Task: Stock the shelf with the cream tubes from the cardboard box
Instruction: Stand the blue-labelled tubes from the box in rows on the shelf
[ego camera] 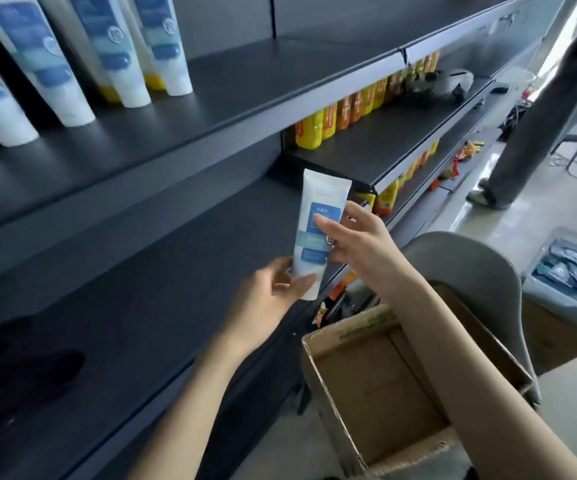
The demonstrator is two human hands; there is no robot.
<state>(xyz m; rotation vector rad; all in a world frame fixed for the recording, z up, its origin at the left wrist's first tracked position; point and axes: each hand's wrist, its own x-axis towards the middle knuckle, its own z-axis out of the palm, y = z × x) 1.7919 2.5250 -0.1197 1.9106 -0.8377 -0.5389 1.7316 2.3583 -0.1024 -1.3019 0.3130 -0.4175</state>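
Dark grey metal shelving fills the left side, with pale shiny floor point(522, 223) off to the right. Up on the top shelf point(245, 91) a row of white and blue tubes point(114, 53) stands cap down. The tube point(313, 252) in play is in the air, in front of the edge of the lower shelf point(176, 254) and up and to the left of the cardboard box point(346, 337). It's pretty much upright: long axis near vertical, flat crimped end up and leaning a touch right, cap end down, label facing the camera.

The left hand point(269, 299) pinches the cap end between thumb and fingers. The right hand point(366, 251) holds the middle, one finger across the label and the others curled round the right edge.

The box sits open on a grey chair point(470, 258). Further along are yellow bottles point(309, 129), a plastic bin point(557, 308) of packets, and someone's trouser legs point(529, 133).
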